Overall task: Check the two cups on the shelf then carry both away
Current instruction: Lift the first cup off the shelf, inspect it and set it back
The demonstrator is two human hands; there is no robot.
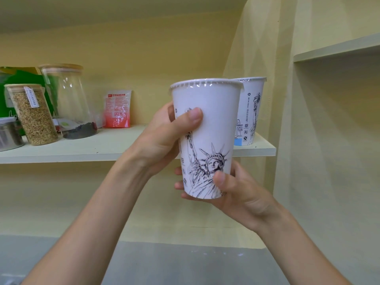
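Observation:
A white paper cup (213,118) with a Statue of Liberty drawing and a film-sealed top is held upright in front of the shelf (102,149), lifted off it. My left hand (164,136) grips its upper left side, thumb across the front. My right hand (236,188) cups its base from below and the right, thumb on the drawing. A second, matching sealed cup (251,112) stands on the right end of the shelf, partly hidden behind the held cup.
On the shelf's left stand a grain-filled glass jar (33,118), a taller glass jar (70,103) with dark contents at its bottom, a metal tin (9,134), a green bag (22,77) and a red packet (118,109). Another shelf (337,48) juts out at upper right.

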